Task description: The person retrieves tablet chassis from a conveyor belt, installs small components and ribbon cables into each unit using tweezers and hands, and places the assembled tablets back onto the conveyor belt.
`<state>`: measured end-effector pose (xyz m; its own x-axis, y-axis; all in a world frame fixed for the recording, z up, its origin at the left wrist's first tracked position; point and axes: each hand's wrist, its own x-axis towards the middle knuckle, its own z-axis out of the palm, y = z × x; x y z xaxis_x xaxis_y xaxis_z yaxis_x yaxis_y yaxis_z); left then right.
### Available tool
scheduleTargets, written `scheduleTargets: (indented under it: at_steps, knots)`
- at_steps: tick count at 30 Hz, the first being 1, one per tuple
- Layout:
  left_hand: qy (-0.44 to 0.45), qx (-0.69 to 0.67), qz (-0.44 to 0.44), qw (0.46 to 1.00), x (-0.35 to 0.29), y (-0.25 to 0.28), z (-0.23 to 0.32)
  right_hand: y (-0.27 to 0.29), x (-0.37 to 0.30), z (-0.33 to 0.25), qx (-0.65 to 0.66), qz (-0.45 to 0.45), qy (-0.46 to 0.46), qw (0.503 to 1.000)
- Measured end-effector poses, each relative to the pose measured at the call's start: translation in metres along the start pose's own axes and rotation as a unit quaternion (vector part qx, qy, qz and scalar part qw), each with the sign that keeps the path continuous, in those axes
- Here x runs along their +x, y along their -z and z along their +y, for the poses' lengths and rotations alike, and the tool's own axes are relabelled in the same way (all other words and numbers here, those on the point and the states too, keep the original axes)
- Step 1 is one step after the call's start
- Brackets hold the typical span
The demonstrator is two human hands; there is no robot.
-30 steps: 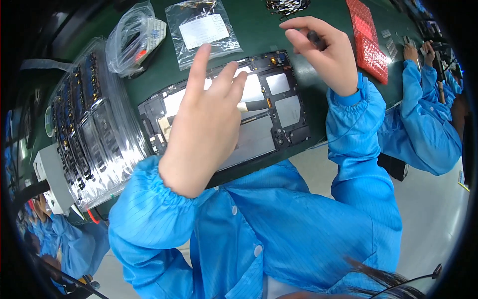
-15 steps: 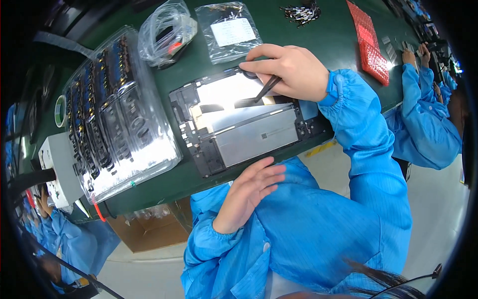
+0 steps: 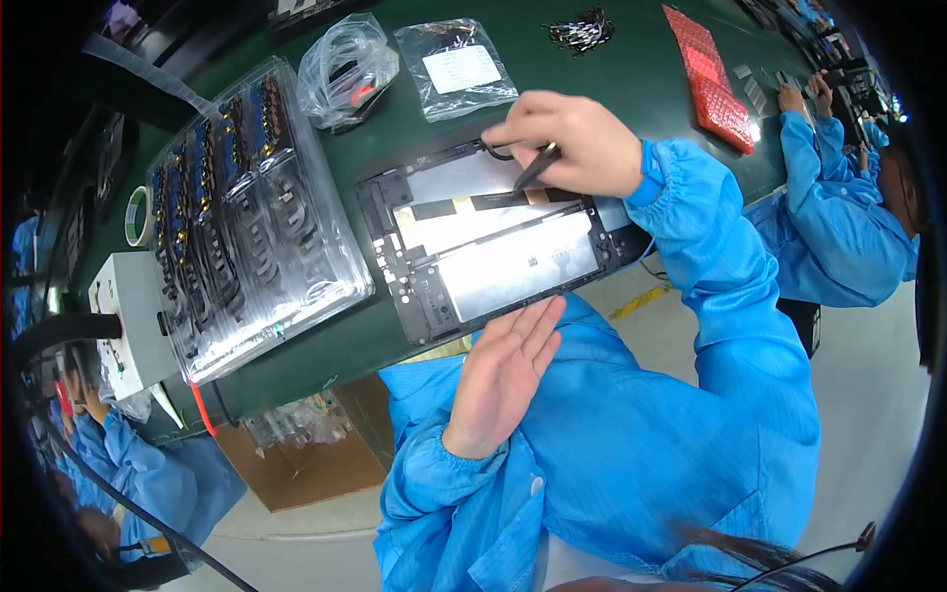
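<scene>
An opened tablet (image 3: 434,293) lies near the table's front edge, with silvery battery panels and small parts along its dark frame. A thin black strip with tan patches (image 3: 472,204) runs across its middle. My right hand (image 3: 582,143) is over the tablet's far right part, closed on dark tweezers (image 3: 536,168). Their tips point down at the strip; whether they pinch it I cannot tell. Part of a black curved piece (image 3: 497,152) shows beneath the right fingers. My left hand (image 3: 503,380) is open, palm turned up, its fingertips beside the tablet's near edge and holding nothing.
At left stands a clear plastic tray (image 3: 340,291) of black and blue parts, beside a white box (image 3: 128,321) and a tape roll (image 3: 137,215). Clear bags (image 3: 462,99), loose small parts (image 3: 582,35) and red bubble wrap (image 3: 725,118) lie farther back. A co-worker (image 3: 838,217) sits at right.
My left hand has turned its palm upward, with its fingertips closer to the tablet's edge. The right hand keeps the tweezers at the strip, tilted slightly differently. The whole view has shifted a little.
</scene>
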<state>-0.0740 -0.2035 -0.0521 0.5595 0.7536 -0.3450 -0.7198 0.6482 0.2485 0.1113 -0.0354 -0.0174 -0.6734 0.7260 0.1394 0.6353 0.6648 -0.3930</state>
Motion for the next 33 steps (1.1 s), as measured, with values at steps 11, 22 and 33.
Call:
scheduleTargets:
  at_steps: [11, 22, 33]
  knots:
    - [-0.039, 0.081, 0.041, 0.995, 0.018, -0.006, -0.003, -0.004, 0.009, 0.006, -0.056, -0.023, -0.007, 0.998]
    - [-0.293, 0.226, 0.092, 0.924, 0.038, -0.055, -0.012, 0.059, -0.003, -0.028, -0.088, 0.176, 0.024, 0.98]
    - [-0.633, 0.708, 0.038, 0.309, 0.058, -0.112, 0.026, 0.094, -0.018, -0.008, 0.029, 0.379, 0.062, 0.923]
